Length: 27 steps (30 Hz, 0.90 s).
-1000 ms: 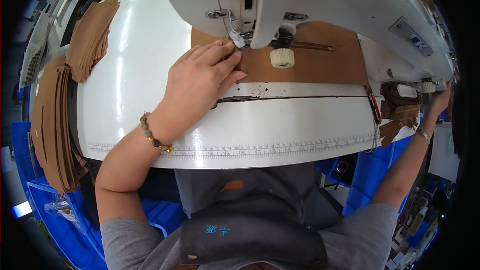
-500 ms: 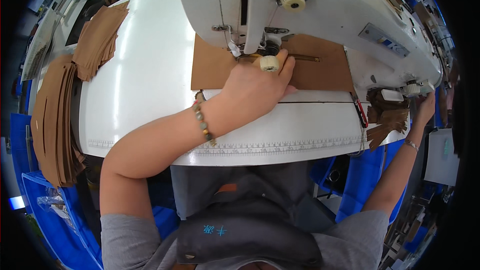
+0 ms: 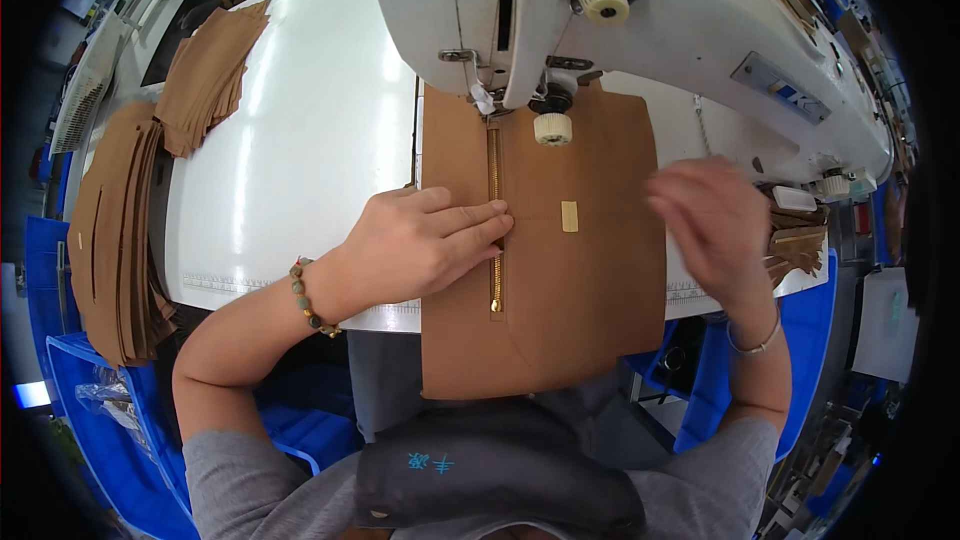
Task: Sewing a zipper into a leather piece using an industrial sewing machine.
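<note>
A brown leather-like panel lies under the sewing machine head, its near end hanging over the table's front edge. A gold-toothed zipper is set into its left part, running lengthwise, and a small pale yellow strip sits near the middle. My left hand rests on the panel with fingers stretched flat across the zipper, holding nothing. My right hand hovers at the panel's right edge; motion smears its fingers. The machine's needle area is just above the zipper's far end.
Stacks of cut brown pieces lie at the left. More brown scraps are at the right end of the white table. Blue bins stand below on both sides.
The panel has turned so its zipper runs toward me instead of sideways. My left hand has shifted down and left, off the needle area. My right hand has come in from the far right.
</note>
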Tool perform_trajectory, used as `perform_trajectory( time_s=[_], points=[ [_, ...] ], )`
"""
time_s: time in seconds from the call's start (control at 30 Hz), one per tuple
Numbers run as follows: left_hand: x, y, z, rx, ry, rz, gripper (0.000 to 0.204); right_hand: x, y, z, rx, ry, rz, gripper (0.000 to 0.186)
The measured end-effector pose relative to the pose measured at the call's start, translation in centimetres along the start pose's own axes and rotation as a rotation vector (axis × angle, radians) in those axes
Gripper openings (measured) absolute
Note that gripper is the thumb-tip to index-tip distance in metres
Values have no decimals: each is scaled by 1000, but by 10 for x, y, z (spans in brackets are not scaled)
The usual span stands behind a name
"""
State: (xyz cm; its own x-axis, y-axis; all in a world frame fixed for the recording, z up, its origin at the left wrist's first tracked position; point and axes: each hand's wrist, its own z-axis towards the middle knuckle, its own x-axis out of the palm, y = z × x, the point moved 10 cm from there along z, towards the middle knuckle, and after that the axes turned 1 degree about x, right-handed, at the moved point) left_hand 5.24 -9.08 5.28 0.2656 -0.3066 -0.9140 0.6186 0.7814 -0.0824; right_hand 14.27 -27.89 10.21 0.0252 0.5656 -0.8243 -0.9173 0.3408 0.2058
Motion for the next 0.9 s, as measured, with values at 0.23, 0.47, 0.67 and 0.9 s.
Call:
perform_trajectory(
  time_s=[0.23,0.47,0.67,0.9],
  points=[
    [2,36,-8,-228,-42,26,54,115,37,53,-69,242,28,63],
    [22,44,-13,-411,13,-100,66,115,39,48,-90,197,0,69],
    [24,36,-5,-321,103,26,68,122,37,46,-81,282,-15,74],
    [18,38,2,-252,124,49,70,124,38,46,-81,305,-58,76]
  ],
)
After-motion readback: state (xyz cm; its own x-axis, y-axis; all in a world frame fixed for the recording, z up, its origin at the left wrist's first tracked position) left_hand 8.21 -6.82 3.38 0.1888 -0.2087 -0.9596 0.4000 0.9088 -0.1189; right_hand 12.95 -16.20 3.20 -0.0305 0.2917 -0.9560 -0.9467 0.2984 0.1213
